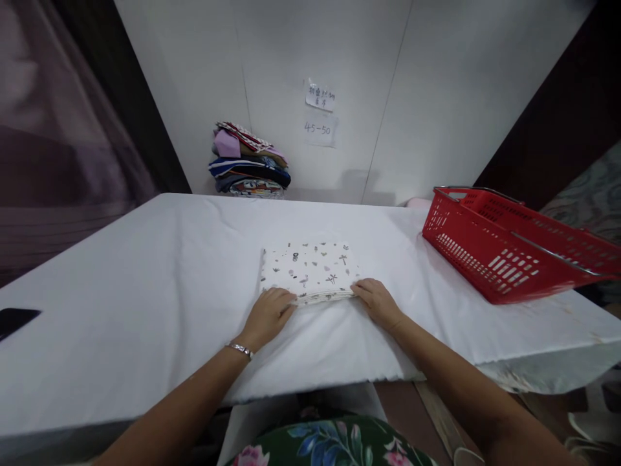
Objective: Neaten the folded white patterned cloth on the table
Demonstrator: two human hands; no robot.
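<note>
A folded white cloth [310, 268] with small grey and brown printed figures lies flat on the white-covered table in front of me. Its layered near edge faces my body. At its near left corner, my left hand [272, 313] has its fingers curled on the edge, with a bracelet [240, 350] at the wrist. My right hand [379, 301] grips the near right corner, fingertips on top. Both thumbs are near the layered edge, partly hidden by the hands.
A red plastic basket [504, 249] with metal handles stands on the table's right side. A stack of folded fabrics [250, 162] sits at the back left against the wall. Two paper notes [320, 113] are stuck to the wall. A dark flat object [17, 320] lies at the left edge.
</note>
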